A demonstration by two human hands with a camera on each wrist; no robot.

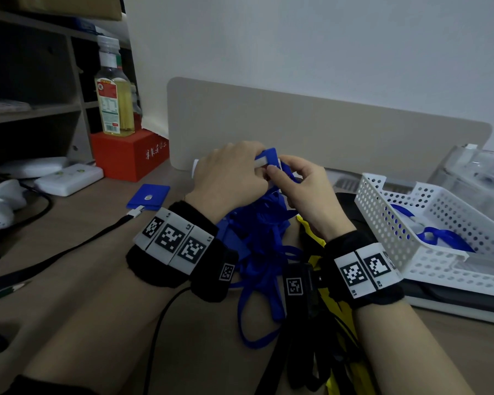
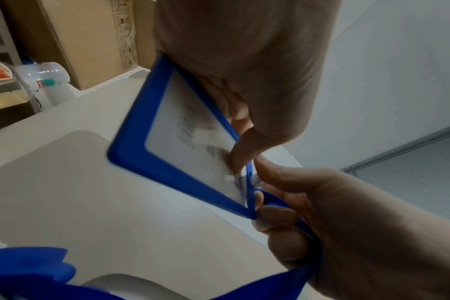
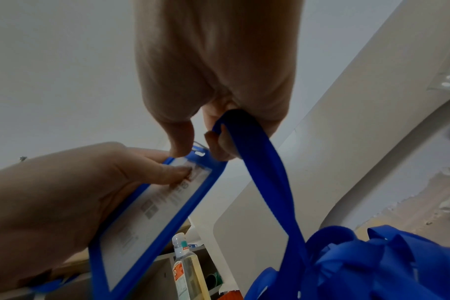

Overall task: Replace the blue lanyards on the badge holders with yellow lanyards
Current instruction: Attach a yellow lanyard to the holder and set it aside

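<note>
My left hand (image 1: 234,169) grips a blue-framed badge holder (image 1: 268,158) above the desk, thumb on its clear window (image 2: 188,130). My right hand (image 1: 300,183) pinches the clip at the holder's slotted top edge (image 3: 197,155), and a blue lanyard (image 3: 267,182) runs through its curled fingers. The strap hangs down to a tangled heap of blue lanyards (image 1: 260,243) under my wrists. Yellow lanyards (image 1: 315,240) lie beside the heap, mostly hidden by my right wrist. Another blue badge holder (image 1: 149,196) lies flat on the desk, to the left, on a black strap.
A white perforated basket (image 1: 411,252) with blue lanyards inside stands at the right. A beige divider panel (image 1: 325,132) runs behind my hands. At the left are a red box (image 1: 126,155) with an oil bottle (image 1: 114,92) on it, white devices, a black cable and a pencil (image 1: 6,290).
</note>
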